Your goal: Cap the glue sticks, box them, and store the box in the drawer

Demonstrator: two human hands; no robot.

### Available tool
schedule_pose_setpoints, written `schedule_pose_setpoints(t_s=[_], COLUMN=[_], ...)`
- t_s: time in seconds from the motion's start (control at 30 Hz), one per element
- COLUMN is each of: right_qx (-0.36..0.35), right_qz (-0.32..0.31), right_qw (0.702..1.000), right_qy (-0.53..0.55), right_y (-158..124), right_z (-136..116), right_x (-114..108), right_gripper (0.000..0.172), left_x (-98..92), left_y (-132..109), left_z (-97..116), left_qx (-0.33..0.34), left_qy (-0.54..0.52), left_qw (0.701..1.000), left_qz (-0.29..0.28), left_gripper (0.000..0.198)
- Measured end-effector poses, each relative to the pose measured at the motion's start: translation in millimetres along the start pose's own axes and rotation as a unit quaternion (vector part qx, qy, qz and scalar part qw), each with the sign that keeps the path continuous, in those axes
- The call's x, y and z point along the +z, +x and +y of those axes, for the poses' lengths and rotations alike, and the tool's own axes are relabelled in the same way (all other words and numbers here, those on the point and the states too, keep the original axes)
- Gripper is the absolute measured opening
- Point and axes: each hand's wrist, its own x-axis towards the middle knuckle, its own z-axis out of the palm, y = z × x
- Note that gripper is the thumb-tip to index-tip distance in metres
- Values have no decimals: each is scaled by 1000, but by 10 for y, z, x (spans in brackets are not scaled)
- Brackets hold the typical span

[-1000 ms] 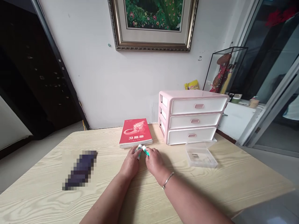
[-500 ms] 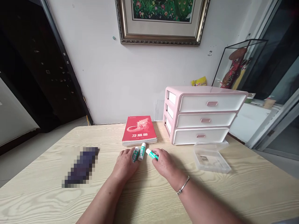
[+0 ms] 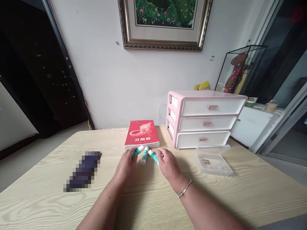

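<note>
**Clear box (image 3: 222,172) sitting open by pink unit (image 3: 216,94)**

L hand (image 3: 126,162) gripping 1 wh/green tube (image 3: 137,152); 2nd tube (image 3: 144,156) lying betw hands on table (image 3: 105,172); R hand (image 3: 169,164) touching 3rd tube (image 3: 153,156), can't tell if gripping. All 3 sitting nr front of red bk (image 3: 142,132). Smth small (image 3: 205,162), too tiny to ID, showing in box. Unit's drawers (image 3: 193,124) sitting closed, contents hidden.

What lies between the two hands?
The head view shows a middle tube, flanked by one tube at the left hand and another tube at the right hand.
</note>
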Motion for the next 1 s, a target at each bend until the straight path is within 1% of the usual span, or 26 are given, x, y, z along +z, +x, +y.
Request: schedule_pose_setpoints(t_s=[0.07,0.13,0.2,0.3,0.4,0.47,0.57,0.7,0.77,0.83,1.0], right_qx=[23,41,48,38,22,21,31,33,38,49,68], right_qz=[8,4,-9,-34,-46,-45,-44,-46,-50,-56,-70], right_qw=[997,990,984,984,989,991,993,993,991,988,981], right_qy=[71,135,169,169,142,126,108,108,121,133,164], right_y=[-3,-9,-15,-22,-28,-34,-52,-78,-82,-79,-67], right_z=[-30,-50,-57,-58,-72,-94,-137,-167,-163,-158,-188], right_x=[-37,-61,-74,-80,-73,-66,-56,-50,-47,-46,-70], right_gripper=[34,43,49,50,45,40,33,26,22,21,22], left_x=[-5,8,38,89,123,135,136,98,69,44,21], left_y=[-58,-121,-180,-251,-300,-323,-348,-367,-371,-374,-372], left_z=[111,237,347,444,490,519,583,675,706,725,726], left_qx=[34,56,72,101,130,138,114,66,58,55,49], left_qy=[-85,-135,-161,-169,-150,-114,-44,-2,3,2,-37], left_qw=[996,988,981,974,973,977,985,982,978,976,971], left_qz=[-3,-42,-81,-109,-119,-116,-121,-179,-202,-212,-232], left_gripper=[35,34,34,35,38,40,39,31,28,26,31])
